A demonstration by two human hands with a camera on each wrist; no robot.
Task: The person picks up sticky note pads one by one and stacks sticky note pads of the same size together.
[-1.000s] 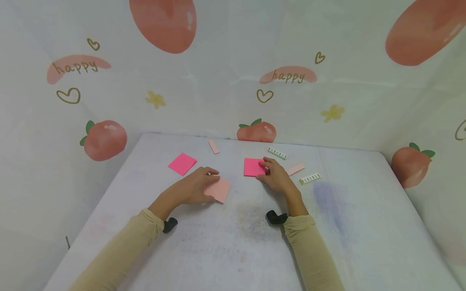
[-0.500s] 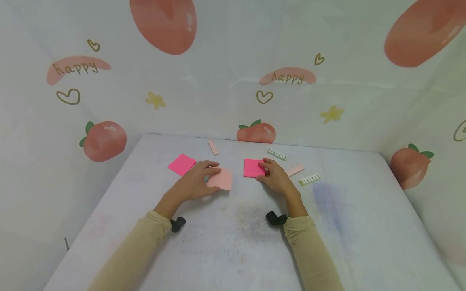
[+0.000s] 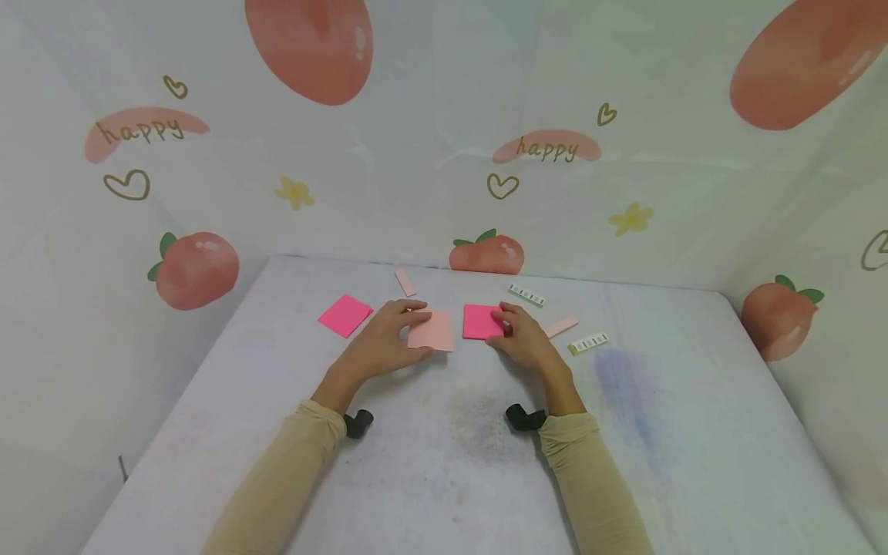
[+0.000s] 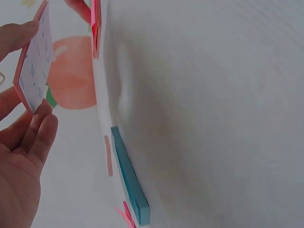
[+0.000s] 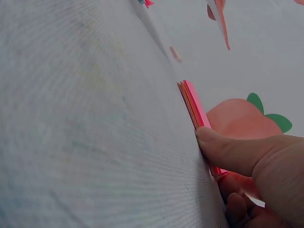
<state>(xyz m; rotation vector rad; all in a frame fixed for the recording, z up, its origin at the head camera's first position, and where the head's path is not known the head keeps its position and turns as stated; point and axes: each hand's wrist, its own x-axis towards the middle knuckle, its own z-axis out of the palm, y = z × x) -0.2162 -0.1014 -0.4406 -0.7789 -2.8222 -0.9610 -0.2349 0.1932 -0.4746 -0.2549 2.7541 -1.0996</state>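
Left hand [image 3: 381, 343] pinches the pale pad [image 3: 432, 331], now moved toward 1 o'clock, just beside the pink pad [image 3: 481, 321]. Right hand [image 3: 523, 339] unchanged, thumb and fingers curled on the pink pad's edge. Its fingertips are hidden. Second pink pad [image 3: 344, 314] sits at 10 o'clock.

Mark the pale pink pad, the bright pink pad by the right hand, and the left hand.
pale pink pad [image 3: 433, 332], head view, top face
bright pink pad [image 3: 479, 321], head view, top face
left hand [image 3: 378, 345], head view, back

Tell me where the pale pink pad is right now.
In the head view, the pale pink pad is mid-table, held in the left hand, just left of the hot pink pad under the right hand.
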